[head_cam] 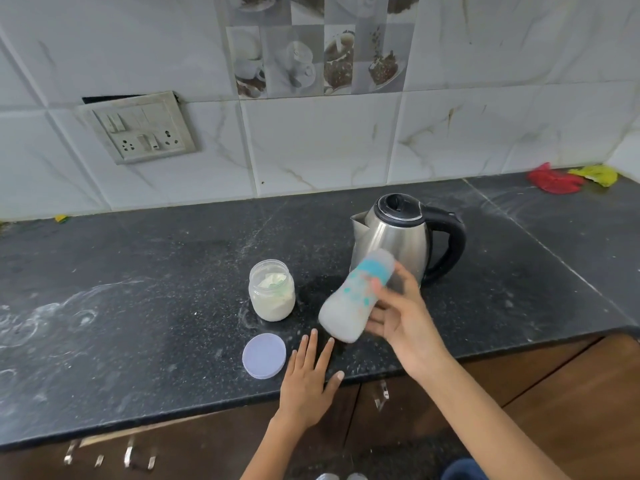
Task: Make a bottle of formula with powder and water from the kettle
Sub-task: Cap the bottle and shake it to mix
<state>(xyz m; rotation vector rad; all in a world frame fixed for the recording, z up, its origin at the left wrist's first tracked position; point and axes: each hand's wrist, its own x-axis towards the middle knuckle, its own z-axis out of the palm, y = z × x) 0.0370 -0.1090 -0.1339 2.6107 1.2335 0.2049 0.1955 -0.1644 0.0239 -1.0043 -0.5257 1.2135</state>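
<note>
Looks like the mixing step: right hand (401, 317) grips the capped, milky bottle (356, 296) tilted above the bench (138, 271) by the kettle (398, 237), left hand (308, 375) flat and empty near the jar lid (264, 355); next, probably recap the powder jar (272, 289).

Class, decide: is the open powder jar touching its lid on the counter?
Apart. The head view shows the powder jar standing upright and the lid lying flat nearer the counter's front edge, with a bare strip of dark counter between them.

A home kitchen: dark stone counter (173, 271), marbled wall tiles (329, 140), steel kettle (398, 240), wooden cabinets (519, 393).
</note>
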